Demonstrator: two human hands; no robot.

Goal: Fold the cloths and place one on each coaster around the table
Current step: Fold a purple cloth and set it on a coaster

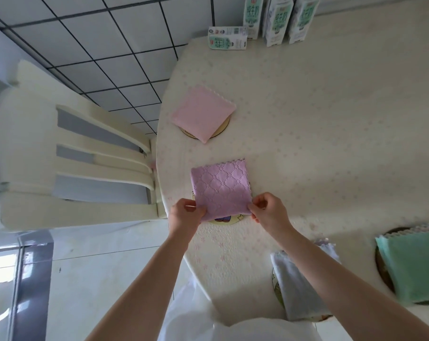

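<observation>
Counted on the worktop (331, 124): four folded cloths, four round coasters, four milk cartons. One chair (73, 158) set close against the worktop's left edge.

Cloths, one per coaster:
- pink cloth (203, 112) on tan coaster (220, 129), at the far left
- lilac cloth (220, 185) on yellow coaster (224, 221)
- white cloth (299, 286) on pale coaster (275, 279), partly hidden by the right forearm
- green cloth (415, 264) on dark coaster (380, 267), at the right edge of view

Zigzag edges of further cloths (422, 228) showing behind the green one; number not determinable.

Cartons: three upright cartons (277, 20) in a row at the far edge, with one lying carton (228, 38) on its side just beside them. Large green Chinese characters on each face; smaller print too small to read.

Lilac cloth: folded to a square, quilted in a scale-like pattern, with zigzag-cut edges. Far part flat on the worktop, near edge over the yellow coaster, with cartoon print visible just below the cloth.

Left hand (186, 212): fingers and thumb curled, pinching the near-left corner of the lilac cloth. Right hand (270, 212): likewise pinching the near-right corner. Nothing else held in either.
</observation>
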